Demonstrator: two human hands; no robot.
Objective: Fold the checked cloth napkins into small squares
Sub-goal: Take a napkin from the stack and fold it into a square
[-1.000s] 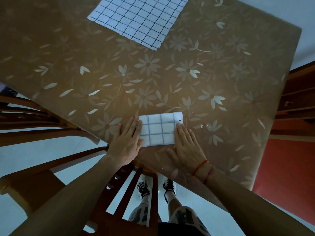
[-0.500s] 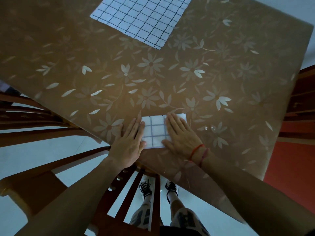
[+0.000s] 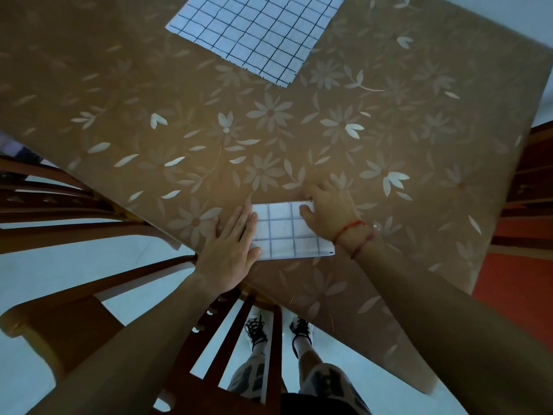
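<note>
The folded napkin (image 3: 288, 230) lies flat near the worktop's (image 3: 389, 139) near edge. The left hand (image 3: 230, 247) rests open and flat on the napkin's left end. The right hand (image 3: 327, 206) curls over its far right corner, thumb on the cloth; whether it pinches the corner I cannot tell. Well beyond the folded napkin lies a second napkin (image 3: 257, 31), spread open.
</note>
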